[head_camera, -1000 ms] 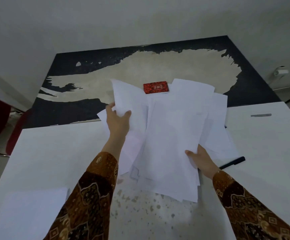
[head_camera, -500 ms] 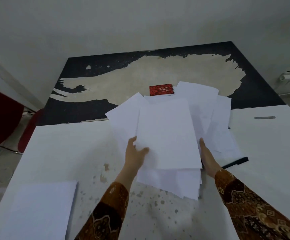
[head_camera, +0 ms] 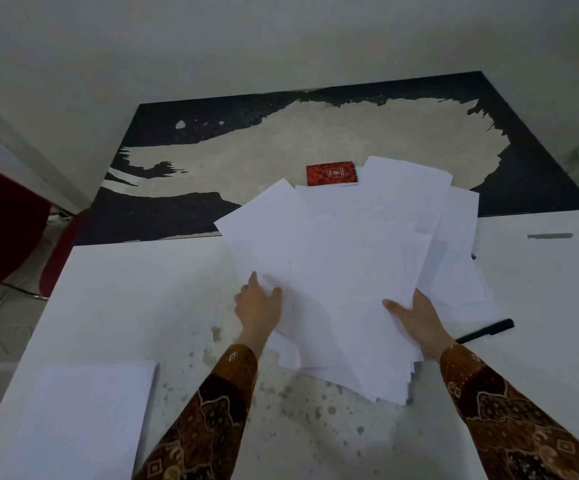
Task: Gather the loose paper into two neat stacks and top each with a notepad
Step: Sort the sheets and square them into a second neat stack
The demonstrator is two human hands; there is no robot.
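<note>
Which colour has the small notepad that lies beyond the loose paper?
The notepad is red with a dark pattern and a pale emblem; the head view shows it.

White paper (head_camera: 343, 271), red patterned notepad (head_camera: 331, 174) — brown batik sleeves (head_camera: 212, 410).

A black pen (head_camera: 485, 331) lies on the white, stain-speckled surface (head_camera: 135, 299) at right of the frame. Beyond it sits a dark surface (head_camera: 191, 220) with a large worn pale patch. A red chair (head_camera: 7, 220) shows at the left edge.
</note>
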